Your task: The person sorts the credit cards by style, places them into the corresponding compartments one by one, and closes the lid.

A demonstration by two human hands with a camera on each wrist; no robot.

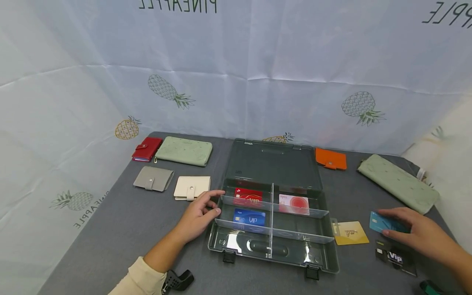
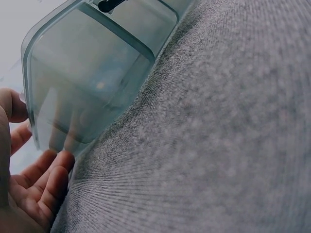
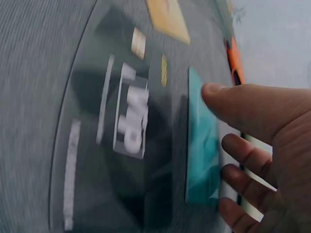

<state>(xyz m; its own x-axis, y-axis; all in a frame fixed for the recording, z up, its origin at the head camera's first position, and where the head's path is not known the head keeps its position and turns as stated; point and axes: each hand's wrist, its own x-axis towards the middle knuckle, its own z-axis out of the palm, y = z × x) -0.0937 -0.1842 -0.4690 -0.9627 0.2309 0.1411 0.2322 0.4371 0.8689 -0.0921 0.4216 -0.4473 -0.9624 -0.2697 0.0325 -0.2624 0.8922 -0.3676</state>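
Right of the dark translucent plastic divider box (image 1: 291,223), the right hand (image 1: 424,232) pinches a blue rectangular plastic card (image 1: 384,222) by its edges, while the left hand (image 1: 199,216), thumb and forefinger spread, touches the box's left side, presumably steadying it.

I see a grey surface (image 1: 110,246): beyond the left hand (image 1: 199,215), a red wallet (image 1: 147,148), green purse (image 1: 184,150), grey wallet (image 1: 153,178) and cream wallet (image 1: 191,186); by it, an open box (image 1: 302,224); near the right hand (image 1: 424,231), a yellow card (image 1: 352,232), black card (image 1: 394,258) and, beyond, orange wallet (image 1: 330,159) and second purse (image 1: 398,182).
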